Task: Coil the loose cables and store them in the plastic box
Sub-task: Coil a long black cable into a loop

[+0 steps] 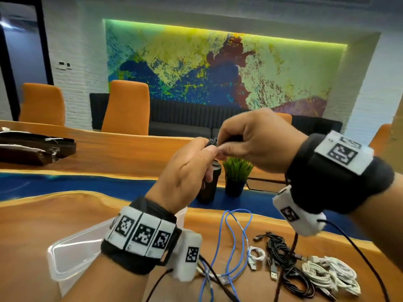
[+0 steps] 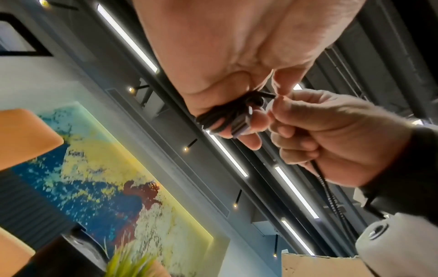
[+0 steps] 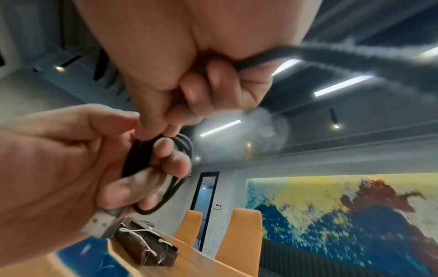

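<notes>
Both hands are raised above the plastic box (image 1: pixel 65 253). The left hand (image 1: pixel 185 171) has its fingers curled around a small coil of black cable (image 3: pixel 142 161); the right hand (image 1: pixel 250 138) pinches its free end. The cable appears light and limp, best held across the gathered loops. Right of the box lie one blue cable (image 1: pixel 231 240), roughly two black cables (image 1: pixel 281 249) and several white ones (image 1: pixel 331 273); exact count unclear.
</notes>
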{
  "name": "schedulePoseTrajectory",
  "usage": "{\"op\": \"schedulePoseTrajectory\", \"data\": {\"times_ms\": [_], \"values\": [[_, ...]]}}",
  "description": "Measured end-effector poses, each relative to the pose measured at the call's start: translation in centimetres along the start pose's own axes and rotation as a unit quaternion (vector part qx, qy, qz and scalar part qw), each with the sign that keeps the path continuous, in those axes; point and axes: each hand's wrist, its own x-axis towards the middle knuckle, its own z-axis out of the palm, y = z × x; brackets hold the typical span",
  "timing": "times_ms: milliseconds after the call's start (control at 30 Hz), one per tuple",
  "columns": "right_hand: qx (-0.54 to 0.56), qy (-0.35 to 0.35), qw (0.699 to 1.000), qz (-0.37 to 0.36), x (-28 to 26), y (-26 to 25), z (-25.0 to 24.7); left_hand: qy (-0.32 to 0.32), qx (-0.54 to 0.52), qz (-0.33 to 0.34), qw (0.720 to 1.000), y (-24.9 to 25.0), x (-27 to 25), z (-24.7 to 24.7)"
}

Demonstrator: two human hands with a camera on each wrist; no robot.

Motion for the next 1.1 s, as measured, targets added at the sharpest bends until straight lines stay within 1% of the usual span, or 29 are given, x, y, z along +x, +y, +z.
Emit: {"op": "schedulePoseTrajectory", "data": {"times_ms": [67, 133, 200, 267, 333, 400, 433, 500, 567, 600, 633, 700, 733, 767, 800, 833, 867, 900, 933, 967, 1000, 1033, 1100], "values": [[0.023, 0.014, 0.999, 0.026, 1.2, 0.9, -0.1, -0.010, -0.010, -0.010, 1.000, -0.1, 1.4, -0.2], [0.056, 0.042, 0.996, 0.048, 2.2, 2.3, -0.2, -0.018, -0.044, -0.015, 0.999, -0.3, 3.3, -0.7], [0.109, 0.091, 0.987, 0.071, 3.1, 3.9, -0.2, -0.033, -0.081, -0.037, 0.995, -0.5, 4.9, -1.2], [0.157, 0.156, 0.970, 0.104, 3.7, 5.5, 0.1, -0.042, -0.146, -0.082, 0.985, -0.5, 6.0, -1.0], [0.189, 0.203, 0.951, 0.135, 4.1, 6.8, 0.8, -0.042, -0.247, -0.141, 0.958, -0.2, 6.7, -0.5], [0.224, 0.222, 0.936, 0.157, 4.4, 7.5, 1.7, -0.036, -0.356, -0.192, 0.914, 0.5, 7.4, 0.0], [0.246, 0.227, 0.928, 0.163, 4.4, 7.7, 2.0, -0.030, -0.399, -0.207, 0.893, 0.7, 7.8, 0.0], [0.294, 0.228, 0.911, 0.180, 4.6, 8.0, 2.5, -0.015, -0.465, -0.224, 0.856, 1.1, 8.8, -0.1], [0.329, 0.211, 0.899, 0.197, 4.7, 8.0, 2.7, 0.009, -0.505, -0.227, 0.833, 1.4, 10.0, -0.5], [0.326, 0.193, 0.903, 0.201, 4.6, 8.0, 2.8, 0.021, -0.520, -0.220, 0.825, 1.6, 10.6, -0.8], [0.304, 0.165, 0.917, 0.200, 4.4, 8.0, 3.0, 0.030, -0.538, -0.208, 0.816, 1.9, 11.2, -1.1], [0.220, 0.078, 0.954, 0.188, 3.9, 7.6, 3.5, 0.044, -0.565, -0.180, 0.804, 2.9, 12.5, -1.8], [0.172, 0.027, 0.968, 0.180, 3.6, 7.3, 3.6, 0.048, -0.555, -0.167, 0.813, 3.5, 13.0, -1.8], [0.121, -0.018, 0.978, 0.167, 3.3, 6.8, 3.7, 0.052, -0.518, -0.154, 0.840, 4.1, 13.3, -1.6], [0.067, -0.055, 0.985, 0.150, 3.1, 6.3, 3.4, 0.061, -0.437, -0.139, 0.887, 4.5, 13.6, -1.2], [0.024, -0.080, 0.988, 0.131, 3.0, 5.8, 2.8, 0.066, -0.327, -0.117, 0.936, 4.7, 13.8, -0.8], [-0.006, -0.092, 0.989, 0.113, 2.9, 5.2, 1.8, 0.059, -0.192, -0.088, 0.976, 4.7, 13.8, -0.4], [-0.025, -0.095, 0.991, 0.096, 2.9, 4.8, 0.8, 0.034, -0.053, -0.052, 0.997, 4.7, 13.6, -0.1], [-0.034, -0.092, 0.992, 0.082, 2.9, 4.6, -0.4, 0.001, 0.067, -0.013, 0.998, 4.5, 13.5, 0.0], [-0.028, -0.085, 0.993, 0.080, 3.0, 4.6, -1.5, -0.025, 0.151, 0.017, 0.988, 4.4, 13.3, 0.1], [-0.013, -0.075, 0.994, 0.081, 2.9, 4.7, -2.6, -0.041, 0.195, 0.030, 0.979, 4.5, 13.0, 0.2], [-0.003, -0.066, 0.995, 0.079, 2.9, 4.7, -3.4, -0.046, 0.206, 0.034, 0.977, 4.8, 12.8, 0.2], [-0.020, -0.042, 0.997, 0.064, 2.9, 4.5, -4.5, -0.050, 0.196, 0.022, 0.979, 5.3, 12.8, 0.4]]}}
